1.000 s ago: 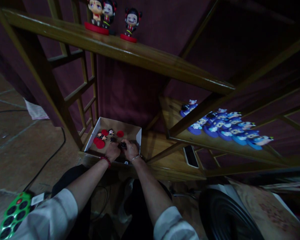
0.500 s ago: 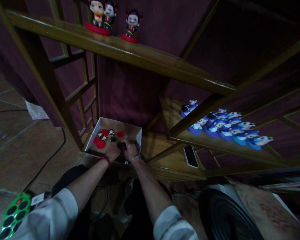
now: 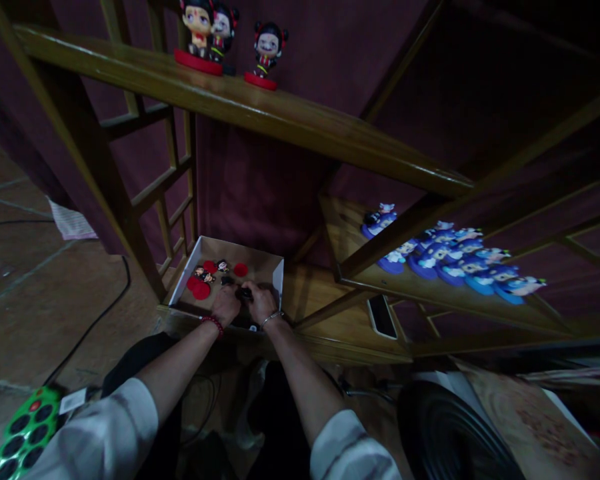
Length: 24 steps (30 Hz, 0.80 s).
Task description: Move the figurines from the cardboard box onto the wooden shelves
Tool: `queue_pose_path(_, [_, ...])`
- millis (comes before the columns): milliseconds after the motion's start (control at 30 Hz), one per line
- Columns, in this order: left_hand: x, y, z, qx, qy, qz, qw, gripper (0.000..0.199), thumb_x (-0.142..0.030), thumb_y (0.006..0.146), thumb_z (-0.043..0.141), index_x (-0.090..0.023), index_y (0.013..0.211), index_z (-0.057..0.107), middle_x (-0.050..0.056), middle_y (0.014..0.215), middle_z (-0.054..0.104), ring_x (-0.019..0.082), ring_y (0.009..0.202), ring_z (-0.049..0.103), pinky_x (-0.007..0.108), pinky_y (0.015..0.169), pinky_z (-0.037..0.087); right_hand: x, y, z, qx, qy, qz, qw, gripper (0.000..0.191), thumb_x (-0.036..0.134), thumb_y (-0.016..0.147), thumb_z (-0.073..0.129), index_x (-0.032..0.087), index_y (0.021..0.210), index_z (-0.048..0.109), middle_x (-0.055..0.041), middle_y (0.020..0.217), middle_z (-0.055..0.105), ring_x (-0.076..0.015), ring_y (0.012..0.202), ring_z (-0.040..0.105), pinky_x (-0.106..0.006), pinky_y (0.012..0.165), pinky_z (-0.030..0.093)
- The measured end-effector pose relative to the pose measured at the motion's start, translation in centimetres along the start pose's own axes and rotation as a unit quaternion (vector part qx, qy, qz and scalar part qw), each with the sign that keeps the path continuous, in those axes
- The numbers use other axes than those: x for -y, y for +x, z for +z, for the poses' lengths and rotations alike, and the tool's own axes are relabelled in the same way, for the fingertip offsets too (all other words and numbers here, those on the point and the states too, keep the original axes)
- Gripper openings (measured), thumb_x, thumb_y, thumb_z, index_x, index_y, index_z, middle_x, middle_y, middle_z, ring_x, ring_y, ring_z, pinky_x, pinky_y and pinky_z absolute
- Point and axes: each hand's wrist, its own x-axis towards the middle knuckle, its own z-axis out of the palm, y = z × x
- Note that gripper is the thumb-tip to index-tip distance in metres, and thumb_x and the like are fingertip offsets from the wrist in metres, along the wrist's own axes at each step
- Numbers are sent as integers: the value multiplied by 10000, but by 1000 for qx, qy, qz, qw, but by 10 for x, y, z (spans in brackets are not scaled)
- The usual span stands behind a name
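Both hands work low inside a shallow cardboard box (image 3: 277,277) on the bottom shelf. My right hand (image 3: 261,303), with a silver bracelet at the wrist, pinches a small black piece (image 3: 244,292) whose kind is too dark to tell. Close beside it, my left hand (image 3: 226,305), wearing a red bead bracelet, has its fingers closed at the same piece; what they grip is mostly hidden. Another dark bit (image 3: 227,281) shows just beyond the left fingers. Red round bases (image 3: 199,289), a loose red disc (image 3: 241,269) and small figurines (image 3: 223,266) lie in the box.
Red-based figurines (image 3: 267,50) stand on the upper wooden shelf (image 3: 300,123). Several blue-based figurines (image 3: 450,257) crowd the right shelf, above a phone (image 3: 382,317). A green device (image 3: 30,427) with black pads sits on the floor, and a black round object (image 3: 450,433) is lower right.
Both hands stay nearly in place at the black piece, with only slight finger movement. The whole view shifts slightly downward.
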Motion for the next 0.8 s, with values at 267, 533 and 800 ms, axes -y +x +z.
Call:
queue_pose_path(267, [-2,1,-1,13,-6,-8,1000,323,-7,716,388,-127,948,579,101,940,632,161,903,585,240,745,422,2,0,-1,30,-22,13,999,428,50,705,511,242,1086,536,-26,937,676,-157,857,622,-222,758,442])
queue_pose_path(533, [-13,-12,-7,14,4,-24,1000,316,-36,747,390,-105,1018,538,149,1032,592,190,949,582,266,765,434,6,-3,-6,25,-45,13,999,407,48,728,470,238,1083,533,-44,944,655,-160,849,610,-232,745,432])
queue_pose_path(800, [-14,-21,-13,38,65,0,997,390,-56,738,414,-107,1121,463,175,1165,489,194,926,582,262,760,436,6,-2,-8,35,-36,14,999,445,35,679,516,223,1081,537,-59,1067,583,-168,959,553,-259,839,405])
